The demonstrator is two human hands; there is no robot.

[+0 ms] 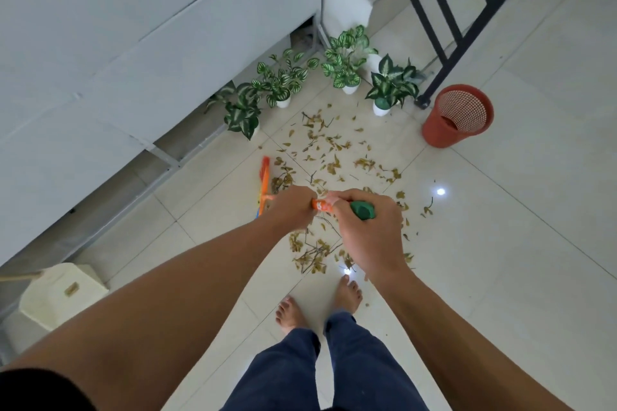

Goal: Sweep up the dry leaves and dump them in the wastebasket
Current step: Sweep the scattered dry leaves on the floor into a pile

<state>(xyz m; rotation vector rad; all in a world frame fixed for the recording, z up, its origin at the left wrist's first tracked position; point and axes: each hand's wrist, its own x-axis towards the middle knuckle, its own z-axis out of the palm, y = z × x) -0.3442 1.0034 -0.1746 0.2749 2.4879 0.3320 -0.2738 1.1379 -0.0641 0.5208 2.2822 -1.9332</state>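
Pale tiled floor [517,243] fills most of the view, w/ a big grey panel [133,43] along the far-left side and a black railing [444,20] at top right. The person stands at the bottom edge – bare arms reaching fwd, dark trousers [283,374], bare feet [290,314] on the tiles. A cream plastic stool [60,294] sits at lower left, by the panel's base.

The dry leaves [330,147] lie scattered over the floor in a loose patch running from the plants down to the toes (some twigs mixed in). The red-orange wastebasket [437,135] stands to the right of the patch, apart from the leaves and just beside the railing's foot; mesh sides, inside mostly unseen. Four potted plants [347,57] w/ green-white foliage line up btwn panel and railing, in white pots.

The broom [264,177] has its orange head down at the patch's left edge, near the panel. Both hands are wrapped round its handle – left hand [293,210] lower, closer to the head; right hand [370,233] at the top, fingers curled by the green end cap [362,210]. A short orange bit of handle shows btwn them.
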